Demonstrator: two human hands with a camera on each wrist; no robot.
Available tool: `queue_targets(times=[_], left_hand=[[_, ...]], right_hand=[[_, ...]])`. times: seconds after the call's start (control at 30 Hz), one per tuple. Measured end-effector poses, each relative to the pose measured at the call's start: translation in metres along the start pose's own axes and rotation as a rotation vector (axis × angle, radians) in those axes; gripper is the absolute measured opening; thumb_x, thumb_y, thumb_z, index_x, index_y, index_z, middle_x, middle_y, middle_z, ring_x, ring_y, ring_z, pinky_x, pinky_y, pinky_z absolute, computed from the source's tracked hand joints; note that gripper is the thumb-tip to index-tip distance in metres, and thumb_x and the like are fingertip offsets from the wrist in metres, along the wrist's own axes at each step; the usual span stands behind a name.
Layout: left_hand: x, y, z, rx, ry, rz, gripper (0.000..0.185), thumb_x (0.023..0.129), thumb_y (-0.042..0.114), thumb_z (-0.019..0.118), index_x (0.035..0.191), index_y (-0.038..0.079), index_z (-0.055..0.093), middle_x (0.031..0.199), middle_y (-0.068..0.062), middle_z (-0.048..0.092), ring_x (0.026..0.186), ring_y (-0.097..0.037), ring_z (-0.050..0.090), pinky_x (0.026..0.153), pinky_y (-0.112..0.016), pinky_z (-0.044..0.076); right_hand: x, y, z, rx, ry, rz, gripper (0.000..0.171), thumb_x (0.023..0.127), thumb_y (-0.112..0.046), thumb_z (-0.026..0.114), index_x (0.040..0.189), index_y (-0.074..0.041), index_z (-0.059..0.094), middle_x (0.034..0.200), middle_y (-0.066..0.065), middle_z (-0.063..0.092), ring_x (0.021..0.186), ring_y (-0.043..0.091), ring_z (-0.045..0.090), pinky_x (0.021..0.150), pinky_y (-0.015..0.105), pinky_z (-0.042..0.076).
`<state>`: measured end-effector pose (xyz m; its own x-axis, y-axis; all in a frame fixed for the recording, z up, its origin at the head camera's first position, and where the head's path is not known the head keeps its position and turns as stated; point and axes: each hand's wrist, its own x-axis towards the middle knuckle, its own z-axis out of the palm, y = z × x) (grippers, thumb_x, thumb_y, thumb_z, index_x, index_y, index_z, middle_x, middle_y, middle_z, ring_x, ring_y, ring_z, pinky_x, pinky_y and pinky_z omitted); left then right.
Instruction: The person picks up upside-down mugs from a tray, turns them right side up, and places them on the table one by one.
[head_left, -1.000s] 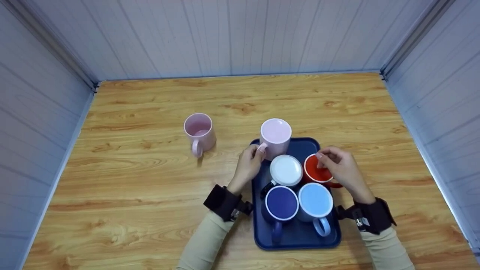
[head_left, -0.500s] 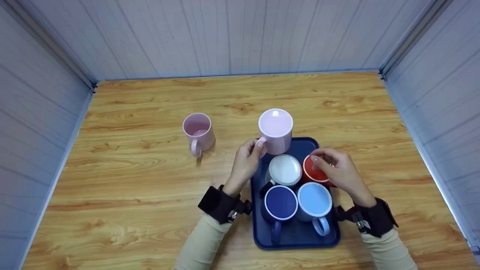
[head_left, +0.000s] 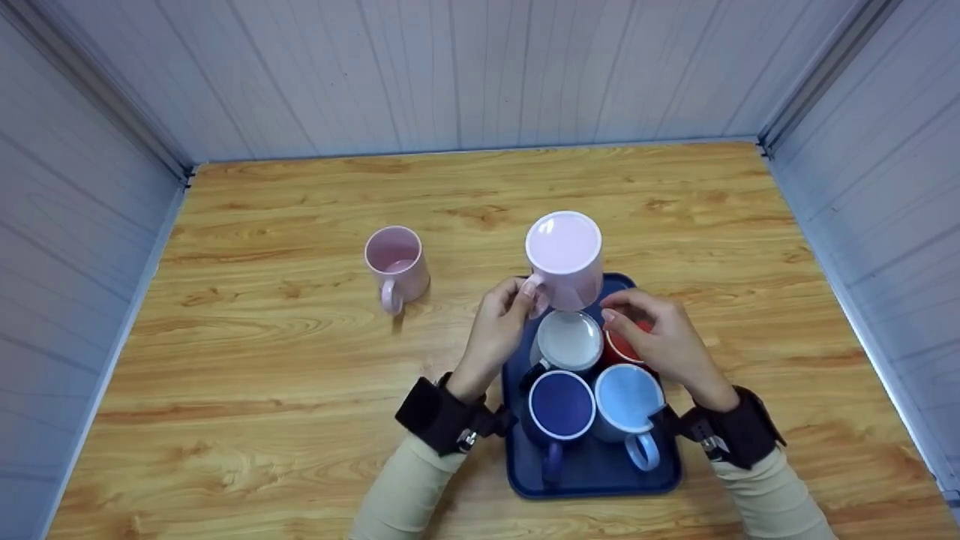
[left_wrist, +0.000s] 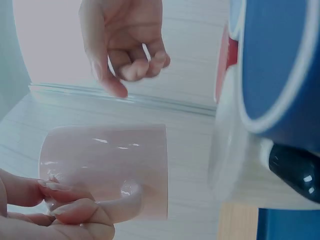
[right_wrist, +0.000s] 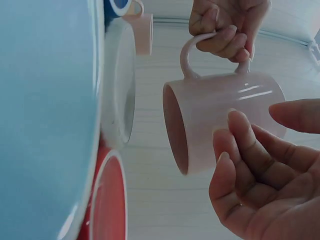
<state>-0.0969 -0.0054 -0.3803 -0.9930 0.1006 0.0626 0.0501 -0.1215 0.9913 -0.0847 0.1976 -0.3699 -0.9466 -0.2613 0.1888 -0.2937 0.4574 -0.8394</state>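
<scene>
A pale pink mug [head_left: 564,259] is held upside down over the back part of the dark blue tray [head_left: 592,480]. My left hand [head_left: 496,326] pinches its handle between thumb and fingers. In the right wrist view its mouth faces the mugs on the tray. My right hand [head_left: 664,337], fingers loosely bent and holding nothing, hovers over the red mug [head_left: 621,349], close to the side of the pink mug. A white mug [head_left: 570,341] with a black handle, a purple-blue mug [head_left: 562,405] and a light blue mug [head_left: 628,397] stand on the tray.
A second pink mug [head_left: 396,262] stands upright on the wooden table [head_left: 262,337], left of the tray, its handle toward me. Pale panel walls [head_left: 480,75] close off the table at the back and both sides.
My left hand has lifted the pink mug higher off the tray and shifted it slightly right. My right hand has moved left over the red mug, toward the lifted mug.
</scene>
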Motion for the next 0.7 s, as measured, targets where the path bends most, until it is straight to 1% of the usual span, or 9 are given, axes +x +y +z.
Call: queue_targets(times=[0.13,0.27,0.37,0.47,0.5,0.6,0.7], left_hand=[[-0.003,0.003,0.003,-0.064,-0.013,-0.018,0.019,0.096,0.000,0.041,0.083,-0.011,0.051,0.074,-0.007,0.049,0.068,-0.011,0.046,0.063,-0.021,0.038],[-0.006,0.004,0.005,-0.102,-0.023,-0.060,0.019,0.096,0.002,0.041,0.082,-0.006,0.050,0.071,-0.002,0.046,0.063,-0.009,0.043,0.056,-0.018,0.033],[-0.007,0.006,0.006,-0.123,-0.022,-0.084,0.020,0.097,0.004,0.040,0.083,-0.008,0.050,0.068,0.000,0.044,0.061,-0.010,0.041,0.053,-0.018,0.030],[-0.008,0.006,0.007,-0.155,-0.013,-0.101,0.021,0.097,0.003,0.039,0.083,-0.010,0.048,0.067,0.000,0.043,0.059,-0.009,0.040,0.051,-0.018,0.029],[-0.008,0.007,0.007,-0.170,-0.011,-0.108,0.021,0.097,0.003,0.039,0.083,-0.009,0.048,0.067,0.000,0.042,0.058,-0.009,0.040,0.051,-0.018,0.029],[-0.008,0.008,0.008,-0.225,-0.008,-0.130,0.021,0.097,0.004,0.038,0.080,-0.005,0.048,0.066,0.000,0.042,0.056,-0.008,0.037,0.049,-0.017,0.027],[-0.010,0.010,0.009,-0.282,-0.005,-0.156,0.022,0.098,0.005,0.037,0.079,0.000,0.047,0.066,0.000,0.041,0.055,-0.008,0.037,0.048,-0.017,0.025]], right_hand=[[0.002,-0.004,0.005,-0.003,-0.010,-0.037,0.015,0.086,-0.001,0.061,0.099,0.004,0.064,0.092,0.009,0.066,0.084,0.017,0.060,0.072,0.020,0.047],[0.002,-0.007,0.010,-0.063,-0.002,-0.099,0.015,0.084,-0.001,0.062,0.099,0.004,0.065,0.095,0.009,0.066,0.086,0.017,0.059,0.072,0.023,0.047],[0.002,-0.008,0.013,-0.106,0.009,-0.157,0.015,0.084,0.000,0.063,0.098,0.002,0.066,0.096,0.007,0.066,0.088,0.018,0.060,0.072,0.026,0.048],[0.002,-0.008,0.017,-0.119,0.020,-0.227,0.016,0.082,0.001,0.064,0.098,0.002,0.067,0.094,0.007,0.067,0.087,0.019,0.061,0.072,0.028,0.049],[0.002,-0.008,0.019,-0.120,0.020,-0.250,0.016,0.082,0.002,0.064,0.097,0.002,0.067,0.094,0.007,0.067,0.087,0.019,0.062,0.072,0.027,0.049],[0.003,-0.008,0.023,-0.136,0.024,-0.318,0.016,0.081,0.003,0.065,0.097,0.002,0.067,0.092,0.006,0.067,0.083,0.017,0.062,0.068,0.023,0.047],[0.003,-0.009,0.027,-0.162,0.030,-0.380,0.018,0.081,0.003,0.064,0.098,0.001,0.067,0.092,0.006,0.067,0.072,0.012,0.058,0.060,0.016,0.043]])
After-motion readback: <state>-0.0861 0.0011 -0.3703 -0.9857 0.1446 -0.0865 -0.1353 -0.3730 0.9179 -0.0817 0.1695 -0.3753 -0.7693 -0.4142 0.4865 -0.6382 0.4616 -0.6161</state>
